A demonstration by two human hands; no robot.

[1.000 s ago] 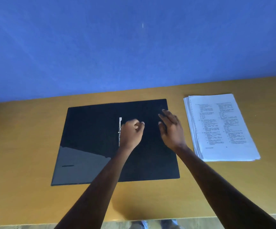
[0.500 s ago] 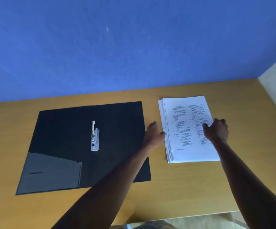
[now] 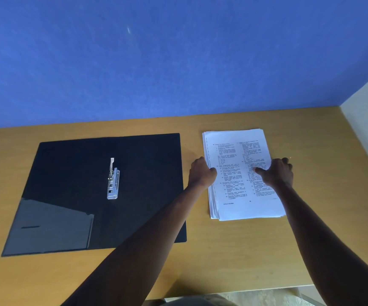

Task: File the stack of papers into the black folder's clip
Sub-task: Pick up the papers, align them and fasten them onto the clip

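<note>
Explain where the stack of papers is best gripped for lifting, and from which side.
Probably grip the stack of papers at its two long side edges, coming in from left and right. It lies flat, slightly fanned; the left hand and right hand already sit at those edges.

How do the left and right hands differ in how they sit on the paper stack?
The left hand grips the paper stack at its left edge; the right hand lies on the top sheet near the right edge, fingers pointing left. Both touch the stack, which lies flat on the table.

Wooden table [image 3: 233,250] bears open black folder [image 3: 72,173] beside paper stack [image 3: 233,195].
</note>
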